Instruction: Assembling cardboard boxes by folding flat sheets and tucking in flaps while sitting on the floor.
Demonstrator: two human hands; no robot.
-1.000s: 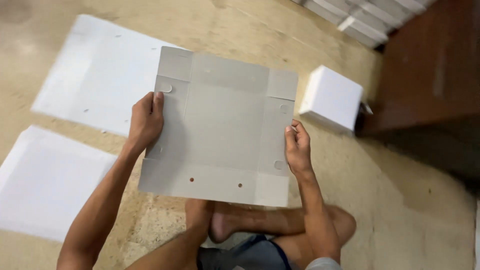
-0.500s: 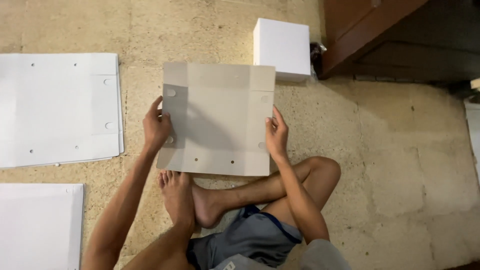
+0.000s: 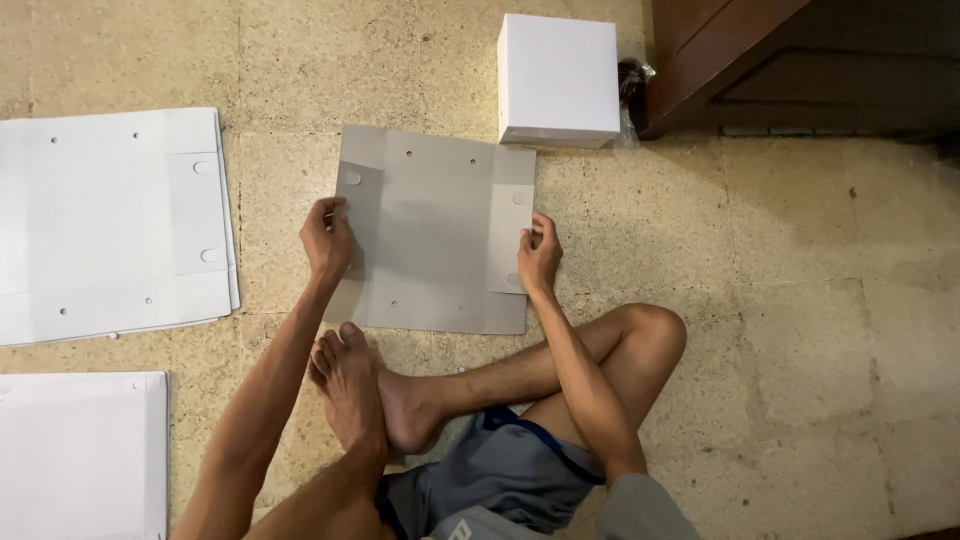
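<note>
A flat grey cardboard sheet (image 3: 432, 225) with creases and small holes lies on the stone floor in front of my crossed legs. My left hand (image 3: 326, 240) grips its left side flap, fingers curled over the flap's edge. At the right side flap my right hand (image 3: 540, 252) pinches the edge the same way. Both side flaps are folded inward over the sheet.
A stack of flat white sheets (image 3: 110, 225) lies to the left, another white sheet (image 3: 80, 455) at lower left. An assembled white box (image 3: 558, 78) stands behind the grey sheet, beside a dark wooden door frame (image 3: 720, 60).
The grey sheet came down from being held up in the air to lying on the floor. Its side flaps are now folded inward under my hands. The view swung rightward.
</note>
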